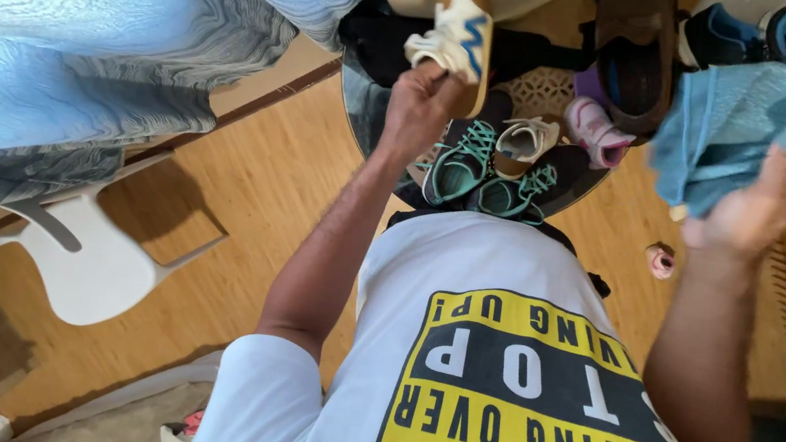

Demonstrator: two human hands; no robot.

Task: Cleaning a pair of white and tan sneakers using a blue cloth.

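My left hand [420,104] grips a white sneaker [455,39] with a blue zigzag stripe and a tan sole, holding it up over a small round table [359,107]. My right hand [752,210] holds a light blue cloth [729,132] raised to the right of the table. Below the sneaker, the table carries a pair of dark shoes with teal laces [484,167], a small white sandal [528,140] and a small pink shoe [594,131].
A dark brown slip-on shoe [633,56] and black-and-blue shoes [775,38] lie at the table's far side. A bed with a blue patterned cover [87,24] fills the left. A white chair [78,262] stands on the wooden floor [258,184]. A small pink object [660,261] lies on the floor.
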